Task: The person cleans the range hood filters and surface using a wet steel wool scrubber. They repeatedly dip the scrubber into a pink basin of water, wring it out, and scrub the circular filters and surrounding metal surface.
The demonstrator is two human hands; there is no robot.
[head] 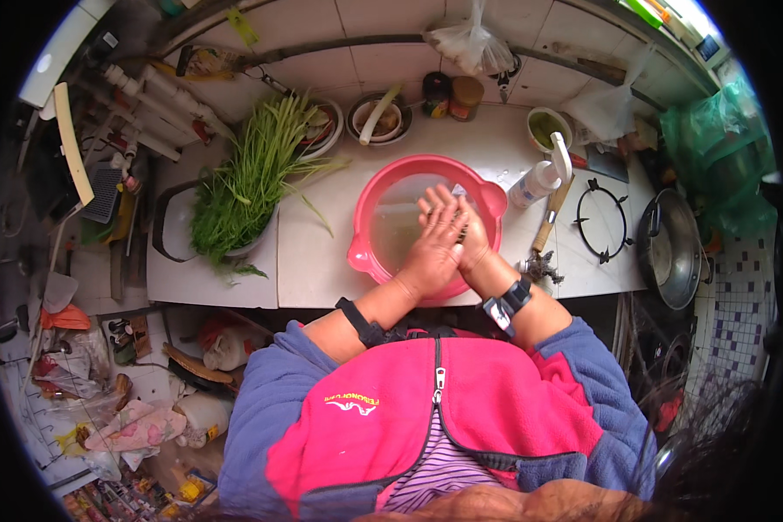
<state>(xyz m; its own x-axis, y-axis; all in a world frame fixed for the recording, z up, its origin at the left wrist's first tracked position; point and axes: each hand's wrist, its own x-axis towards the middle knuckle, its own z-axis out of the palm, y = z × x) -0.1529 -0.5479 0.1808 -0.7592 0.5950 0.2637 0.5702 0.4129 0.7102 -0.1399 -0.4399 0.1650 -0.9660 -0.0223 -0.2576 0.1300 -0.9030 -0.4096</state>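
Note:
Above a pink plastic basin point(361, 215) of cloudy water, my two hands are pressed together. My left hand point(432, 251) lies slanted across the palm of my right hand point(475, 236), its fingers straight. Between the palms shows a small dark, patterned thing point(462, 230), mostly covered, so its kind is unclear. A small pale piece point(458, 190) appears just beyond my right fingers. To the right of the basin stands a clear spray bottle point(534, 185) with a white trigger head.
Leafy green stalks point(241, 189) overhang a bowl at the left. Bowls point(380, 119) and two jars point(466, 98) line the wall. Rightward lie a wood-handled tool point(545, 230), a dark wiry clump point(544, 266), a black burner ring point(601, 220) and a wok point(671, 251).

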